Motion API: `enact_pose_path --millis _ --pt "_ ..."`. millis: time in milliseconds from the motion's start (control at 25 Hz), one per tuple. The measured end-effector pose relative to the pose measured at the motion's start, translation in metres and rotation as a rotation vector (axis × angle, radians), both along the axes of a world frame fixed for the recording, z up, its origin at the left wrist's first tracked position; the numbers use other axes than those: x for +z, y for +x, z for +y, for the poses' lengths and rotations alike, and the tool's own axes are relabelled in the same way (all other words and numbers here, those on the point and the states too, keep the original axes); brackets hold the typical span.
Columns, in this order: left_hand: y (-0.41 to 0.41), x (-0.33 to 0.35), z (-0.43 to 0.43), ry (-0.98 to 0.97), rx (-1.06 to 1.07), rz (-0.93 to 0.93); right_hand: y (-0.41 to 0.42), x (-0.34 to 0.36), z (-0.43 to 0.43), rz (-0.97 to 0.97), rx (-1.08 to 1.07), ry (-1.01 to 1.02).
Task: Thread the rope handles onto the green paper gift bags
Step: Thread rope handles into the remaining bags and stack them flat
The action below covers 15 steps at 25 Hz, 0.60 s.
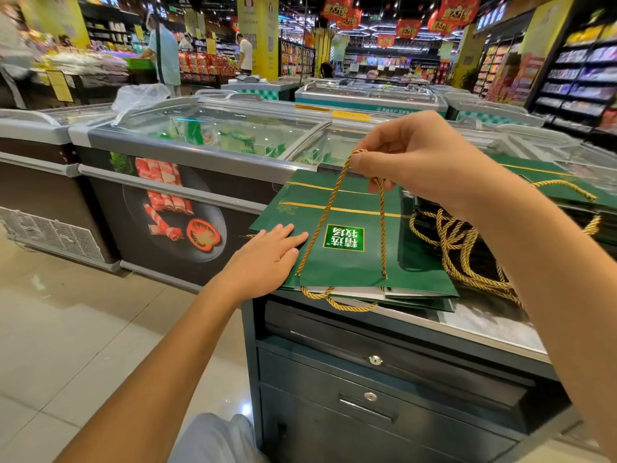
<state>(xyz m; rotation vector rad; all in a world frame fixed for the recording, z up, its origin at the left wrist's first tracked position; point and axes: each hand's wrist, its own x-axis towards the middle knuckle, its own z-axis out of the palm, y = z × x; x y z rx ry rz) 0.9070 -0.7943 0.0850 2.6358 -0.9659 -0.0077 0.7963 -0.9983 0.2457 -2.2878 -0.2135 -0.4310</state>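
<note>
A flat green paper gift bag (354,262) lies on top of a small stack on the counter, its label facing me. A gold rope handle (322,217) runs through both holes near its close edge and rises in a loop. My right hand (424,162) pinches the top of that loop and holds it taut above the bag. My left hand (270,259) presses flat on the bag's left corner. Another gold handle (337,300) hangs from a lower bag over the counter edge.
A pile of loose gold ropes (467,252) lies to the right of the stack, with more green bags (547,185) behind my right forearm. The dark cabinet (384,379) with locked drawers stands below. Glass-topped freezers (213,132) line the far side. Shoppers stand far back.
</note>
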Motion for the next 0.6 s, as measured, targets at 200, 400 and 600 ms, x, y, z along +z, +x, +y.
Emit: enact_pose_path --millis 200,400,600 --pt "0.001 -0.002 0.000 -0.030 0.002 -0.002 0.011 -0.016 -0.006 -0.037 -0.102 0.144" --pt "-0.002 -0.008 0.004 -0.246 0.116 -0.019 0.025 -0.054 -0.020 0.066 -0.250 -0.045" --pt "-0.011 -0.008 0.002 -0.200 0.295 -0.039 -0.002 -0.100 0.004 0.216 -0.042 -0.335"
